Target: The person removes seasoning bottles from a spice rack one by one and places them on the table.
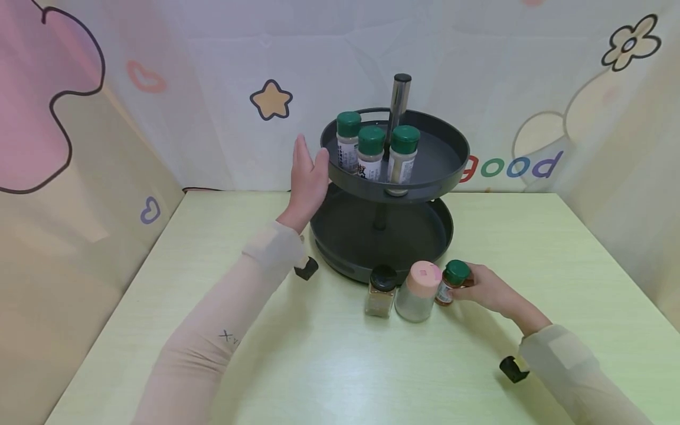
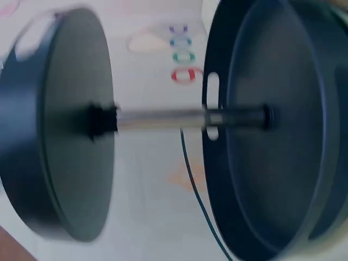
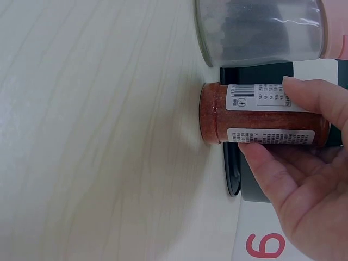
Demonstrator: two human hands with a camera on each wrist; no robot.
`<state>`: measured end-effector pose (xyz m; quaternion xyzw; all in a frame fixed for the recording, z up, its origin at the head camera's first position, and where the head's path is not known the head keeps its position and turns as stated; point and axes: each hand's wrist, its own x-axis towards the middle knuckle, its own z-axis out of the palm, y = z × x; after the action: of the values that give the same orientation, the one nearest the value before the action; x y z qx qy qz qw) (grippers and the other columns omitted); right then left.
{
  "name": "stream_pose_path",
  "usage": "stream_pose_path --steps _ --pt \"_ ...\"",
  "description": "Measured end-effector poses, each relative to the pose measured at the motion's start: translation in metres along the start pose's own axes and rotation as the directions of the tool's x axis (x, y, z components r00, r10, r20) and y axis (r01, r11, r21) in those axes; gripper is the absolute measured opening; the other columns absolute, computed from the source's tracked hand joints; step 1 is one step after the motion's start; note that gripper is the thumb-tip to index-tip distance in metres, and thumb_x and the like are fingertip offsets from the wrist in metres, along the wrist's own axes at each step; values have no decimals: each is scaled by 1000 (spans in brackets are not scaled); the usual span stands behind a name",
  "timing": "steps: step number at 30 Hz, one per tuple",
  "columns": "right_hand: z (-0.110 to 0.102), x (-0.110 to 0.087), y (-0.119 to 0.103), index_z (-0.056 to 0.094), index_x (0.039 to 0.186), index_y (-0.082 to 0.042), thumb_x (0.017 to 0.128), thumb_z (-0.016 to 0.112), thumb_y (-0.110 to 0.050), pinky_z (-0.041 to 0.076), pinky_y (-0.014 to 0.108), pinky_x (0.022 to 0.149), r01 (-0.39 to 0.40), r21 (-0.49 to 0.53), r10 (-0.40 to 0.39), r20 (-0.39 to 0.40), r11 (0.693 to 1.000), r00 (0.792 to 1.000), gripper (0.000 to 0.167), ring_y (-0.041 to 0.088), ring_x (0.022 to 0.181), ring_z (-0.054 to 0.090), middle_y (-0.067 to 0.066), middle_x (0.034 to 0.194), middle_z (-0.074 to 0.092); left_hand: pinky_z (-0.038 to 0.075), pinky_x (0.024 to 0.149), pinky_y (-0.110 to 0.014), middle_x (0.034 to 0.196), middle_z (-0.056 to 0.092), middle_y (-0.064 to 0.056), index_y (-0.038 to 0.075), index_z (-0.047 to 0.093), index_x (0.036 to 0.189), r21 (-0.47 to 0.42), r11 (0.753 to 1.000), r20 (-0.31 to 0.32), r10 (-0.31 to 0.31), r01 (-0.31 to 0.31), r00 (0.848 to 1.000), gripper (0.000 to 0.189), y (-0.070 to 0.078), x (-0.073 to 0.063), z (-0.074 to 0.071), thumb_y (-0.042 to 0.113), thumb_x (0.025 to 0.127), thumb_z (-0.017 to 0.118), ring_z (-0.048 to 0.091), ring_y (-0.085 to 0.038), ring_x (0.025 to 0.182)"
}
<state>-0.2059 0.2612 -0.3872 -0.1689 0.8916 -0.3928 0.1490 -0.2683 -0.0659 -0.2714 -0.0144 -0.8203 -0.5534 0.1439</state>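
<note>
My right hand (image 1: 489,289) grips a spice jar (image 3: 261,117) of red powder with a green cap, thumb on one side and fingers on the other. Beside that jar stands a clear glass jar with a pink lid (image 1: 417,295), and left of it a small black-capped jar (image 1: 380,295) of brownish contents. My left hand (image 1: 309,180), fingers raised and straight, is at the left rim of the upper tray of a dark two-tier rack (image 1: 438,189). Three green-capped spice jars (image 1: 370,154) stand on that upper tray, at its left front.
The rack's lower tray (image 1: 340,260) sits on the pale wooden table (image 1: 329,366), just behind the glass jars. A metal post (image 1: 401,97) rises through the rack. Printed cloth (image 1: 212,106) hangs behind and at both sides of the table.
</note>
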Motion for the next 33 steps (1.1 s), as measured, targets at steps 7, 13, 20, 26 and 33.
stream_pose_path --steps 7,13,20,26,33 --pt "0 0 2 53 105 3 78 65 -18 46 29 75 3 9 -3 2 1000 1000 36 18 85 54 13 98 61 8 112 -31 150 1 10 19 1 143 -44 999 49 -9 12 999 59 -5 18 1 37 93 28 3 -9 137" --pt "0 0 4 53 105 3 78 65 -18 46 29 76 12 12 -12 5 1000 1000 36 18 85 55 14 98 61 10 112 -31 150 4 10 22 3 143 -36 996 73 -73 76 995 56 -4 27 6 40 94 24 6 -8 137" --pt "-1 0 1 53 104 3 78 65 -18 45 29 75 6 6 -6 -2 1000 1000 35 19 83 53 13 96 60 10 111 -27 150 7 6 19 10 143 8 998 81 -64 63 995 52 -9 35 9 35 95 23 5 -8 137" --pt "-1 0 0 54 103 3 78 65 -17 45 29 73 3 -4 -3 -7 1000 1000 34 19 81 52 12 93 60 10 111 -25 150 7 5 18 11 143 24 999 88 -30 28 996 52 -11 34 8 33 95 24 5 -7 137" --pt "-1 0 1 54 101 3 77 65 -18 45 29 72 -8 -19 7 -19 1000 1000 34 19 80 51 11 91 59 11 111 -27 150 6 7 19 8 143 -18 1000 100 -18 20 995 53 -11 29 10 31 95 26 5 -7 137"
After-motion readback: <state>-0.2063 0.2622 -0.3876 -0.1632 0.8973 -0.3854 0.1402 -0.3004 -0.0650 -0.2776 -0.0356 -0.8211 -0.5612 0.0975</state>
